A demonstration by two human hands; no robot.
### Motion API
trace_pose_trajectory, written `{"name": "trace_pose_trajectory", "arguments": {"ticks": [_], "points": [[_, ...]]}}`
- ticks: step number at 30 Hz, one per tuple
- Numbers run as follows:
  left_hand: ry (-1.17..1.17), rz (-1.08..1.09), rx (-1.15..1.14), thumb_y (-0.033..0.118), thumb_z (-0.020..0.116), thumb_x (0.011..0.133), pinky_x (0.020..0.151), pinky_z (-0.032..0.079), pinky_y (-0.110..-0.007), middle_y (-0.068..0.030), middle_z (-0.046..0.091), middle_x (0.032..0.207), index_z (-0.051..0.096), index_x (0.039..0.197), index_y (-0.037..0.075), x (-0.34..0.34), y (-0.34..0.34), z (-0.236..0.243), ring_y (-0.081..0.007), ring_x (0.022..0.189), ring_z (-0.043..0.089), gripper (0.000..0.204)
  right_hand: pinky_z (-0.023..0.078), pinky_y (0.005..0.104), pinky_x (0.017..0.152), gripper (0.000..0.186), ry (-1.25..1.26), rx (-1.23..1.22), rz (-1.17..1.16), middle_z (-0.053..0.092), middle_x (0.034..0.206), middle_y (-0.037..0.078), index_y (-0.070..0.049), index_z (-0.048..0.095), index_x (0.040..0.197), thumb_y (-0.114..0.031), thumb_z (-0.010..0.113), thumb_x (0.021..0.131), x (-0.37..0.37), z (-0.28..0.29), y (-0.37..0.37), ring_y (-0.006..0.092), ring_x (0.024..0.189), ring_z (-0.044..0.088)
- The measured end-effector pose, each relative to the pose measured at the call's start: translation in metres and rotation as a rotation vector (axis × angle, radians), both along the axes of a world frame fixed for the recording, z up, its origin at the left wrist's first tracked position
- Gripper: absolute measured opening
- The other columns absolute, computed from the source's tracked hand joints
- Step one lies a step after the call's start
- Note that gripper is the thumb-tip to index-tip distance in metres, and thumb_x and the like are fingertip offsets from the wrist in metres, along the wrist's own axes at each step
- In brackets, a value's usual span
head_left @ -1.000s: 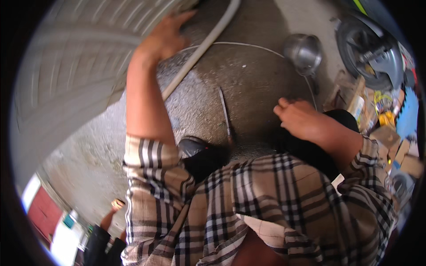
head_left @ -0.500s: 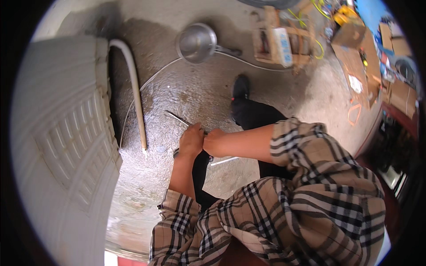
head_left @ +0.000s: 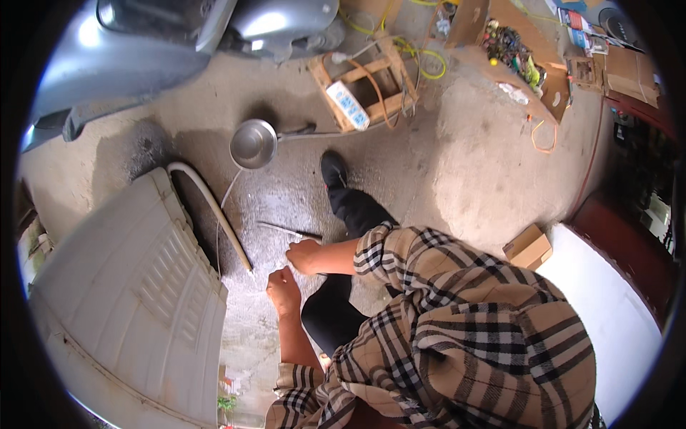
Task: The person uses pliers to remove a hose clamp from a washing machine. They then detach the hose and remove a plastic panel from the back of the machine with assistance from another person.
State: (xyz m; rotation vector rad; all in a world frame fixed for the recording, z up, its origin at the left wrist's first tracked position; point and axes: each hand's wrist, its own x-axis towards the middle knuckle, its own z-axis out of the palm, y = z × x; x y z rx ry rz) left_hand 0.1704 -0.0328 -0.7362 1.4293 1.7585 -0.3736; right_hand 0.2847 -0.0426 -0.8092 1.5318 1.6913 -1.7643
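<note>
My left hand [head_left: 284, 290] is closed, its fingers curled in, above the wet floor. Just beyond it and to the right, my right hand [head_left: 303, 256] is closed too, knuckles turned left. The hands are slightly apart; whatever they may hold is hidden. Past my right hand, a thin metal tool with a dark handle [head_left: 289, 230], like a screwdriver, appears to lie on the floor. My shoe [head_left: 333, 169] is on the ground farther off. To the left is a big white ribbed appliance panel [head_left: 136, 286], with a bent grey hose [head_left: 211, 207] beside it.
A metal pan [head_left: 253, 144] with a long handle sits ahead near a thin cable. Beyond it, a power strip [head_left: 348, 106] rests on a wooden frame [head_left: 392, 68]. Silvery-blue vehicle bodywork [head_left: 136, 68] fills the far left. An open carton [head_left: 554, 93] and a small cardboard box [head_left: 527, 247] are right.
My hands have come apart, the left nearer to me and the right farther off. The view has shifted, bringing in the vehicle and more of the tool's dark handle.
</note>
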Motion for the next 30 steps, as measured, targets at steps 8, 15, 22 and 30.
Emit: {"name": "trace_pose_trajectory", "arguments": {"ticks": [8, 15, 22, 30], "points": [[-0.233, 0.461, -0.086, 0.013, 0.047, 0.087, 0.070, 0.046, -0.036, -0.0136, 0.061, 0.082, 0.061, 0.079, -0.002, 0.008, 0.028, -0.010, -0.0243, 0.074, 0.058, 0.022, 0.053, 0.0437, 0.074, 0.032, 0.037, 0.181, -0.364, 0.057, 0.104, 0.020, 0.001, 0.058, 0.103, -0.016, 0.064, 0.076, 0.025, 0.060, 0.062, 0.0367, 0.090, 0.063], [-0.555, 0.775, -0.266, 0.016, 0.057, 0.087, 0.070, 0.047, -0.032, -0.0041, 0.064, 0.095, 0.059, 0.109, 0.002, 0.054, 0.017, 0.022, -0.0167, 0.081, 0.059, 0.026, 0.049, 0.0429, 0.081, 0.040, 0.126, 0.344, -0.543, 0.051, 0.107, 0.017, -0.001, 0.055, 0.110, -0.026, 0.065, 0.080, 0.081, 0.160, 0.057, 0.0347, 0.095, 0.058], [-0.683, 0.827, -0.367, 0.018, 0.057, 0.087, 0.074, 0.047, -0.034, -0.0078, 0.062, 0.099, 0.059, 0.110, 0.002, 0.154, -0.040, 0.054, -0.0195, 0.086, 0.059, 0.028, 0.034, 0.0480, 0.098, 0.047, 0.188, 0.855, -0.626, 0.046, 0.123, 0.014, -0.009, 0.051, 0.121, -0.036, 0.061, 0.084, 0.149, 0.226, 0.001, 0.0334, 0.115, 0.044], [-0.667, 0.647, -0.372, 0.020, 0.056, 0.086, 0.080, 0.046, -0.035, -0.0120, 0.061, 0.105, 0.058, 0.111, 0.003, 0.287, -0.085, 0.075, -0.0227, 0.091, 0.058, 0.030, 0.032, 0.0503, 0.098, 0.027, 0.356, 1.123, -0.788, 0.054, 0.110, 0.009, -0.011, 0.060, 0.105, -0.025, 0.062, 0.081, 0.312, 0.261, -0.058, 0.0308, 0.112, 0.050]]}}
